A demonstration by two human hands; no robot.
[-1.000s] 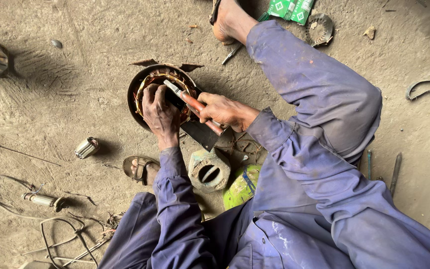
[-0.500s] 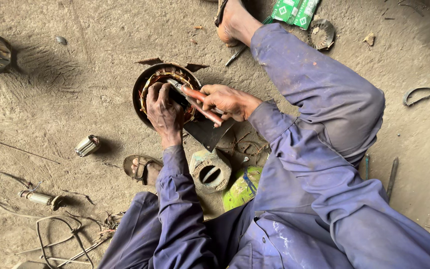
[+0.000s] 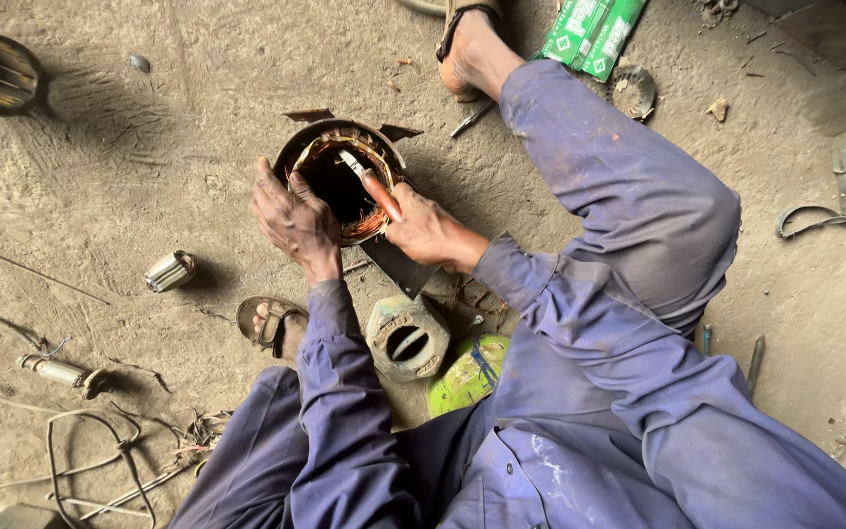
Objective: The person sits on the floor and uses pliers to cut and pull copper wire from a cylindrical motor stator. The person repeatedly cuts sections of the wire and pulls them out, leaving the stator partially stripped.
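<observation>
The motor stator (image 3: 342,181), a round shell with copper windings, stands on the dirt floor (image 3: 129,176) with its open end facing up, and a thin tool (image 3: 352,163) lies slanted across this opening, its tip pointing up and left. The right hand (image 3: 423,227) is closed around the tool's orange handle, while the left hand (image 3: 296,217) rests on the stator's left rim with fingers spread. Compared with half a second ago, the left hand has moved from the top of the windings to the rim.
</observation>
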